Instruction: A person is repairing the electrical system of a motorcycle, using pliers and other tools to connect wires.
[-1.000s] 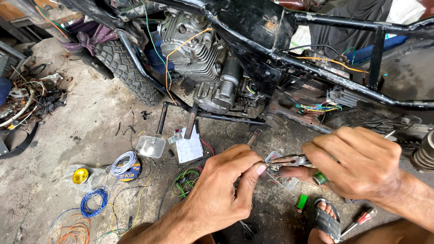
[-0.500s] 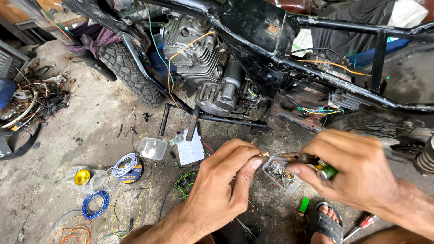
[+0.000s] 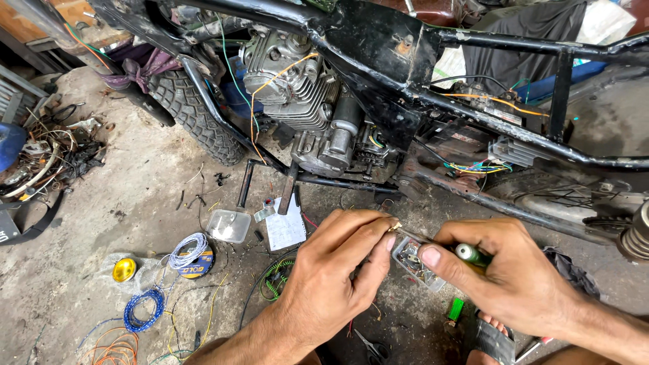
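**Head view: screwdriver tip meeting a pinched terminal above the floor**

Head view. Left hand point(image 3: 331, 270) entering from the lower edge, thumb and forefinger closed in a pinch on a small brass-coloured terminal point(image 3: 393, 226) (too small to tell its exact kind). Right hand point(image 3: 514, 274) entering from the lower right corner, fingers wrapped shut around a green-handled screwdriver point(image 3: 471, 254). Long axis of the tool running from the handle at lower right up and leftward, thin metal shaft ending at, or just beside, the pinched part; contact itself not resolvable. Terminal thus lying up and to the left of the right fingertips, directly at the left fingertips, with the left hand the nearer of the two. Beneath the shaft, between both hands, a small clear box of metal parts point(image 3: 417, 263), seemingly resting on the concrete floor point(image 3: 135, 196).

Elsewhere on the floor: a white wire coil point(image 3: 187, 251) and a blue wire coil point(image 3: 142, 307) toward the left, a clear plastic container point(image 3: 229, 225) and a white paper slip point(image 3: 285, 232) near the middle, a green lighter-like object point(image 3: 456, 309) just below the right hand. Behind, along the upper edge, a stripped motorcycle frame point(image 3: 473, 108) with its engine point(image 3: 304, 101) and loose wiring.
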